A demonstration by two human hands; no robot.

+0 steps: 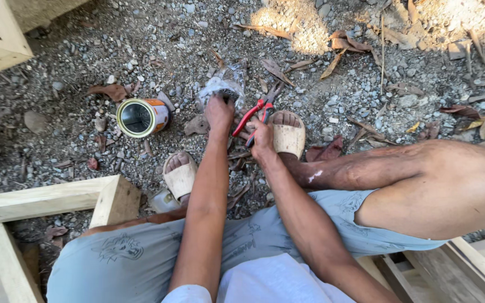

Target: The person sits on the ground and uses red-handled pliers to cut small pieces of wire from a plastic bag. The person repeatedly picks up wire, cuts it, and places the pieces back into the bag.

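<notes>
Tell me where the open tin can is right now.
In the head view, the tin can lies on its side on the gravel, left of the left hand and the plastic bag.

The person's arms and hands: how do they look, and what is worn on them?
Both forearms are bare, with no gloves, watch or rings that I can see on the left hand or the right hand. Only short white sleeves show at the bottom edge. The arms are lean.

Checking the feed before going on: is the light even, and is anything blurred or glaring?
Head view: mostly shade, sun patches on the gravel at top; sharp focus on the left hand, right hand and pliers; mild glare on the plastic bag; wide-lens stretch at edges.
</notes>
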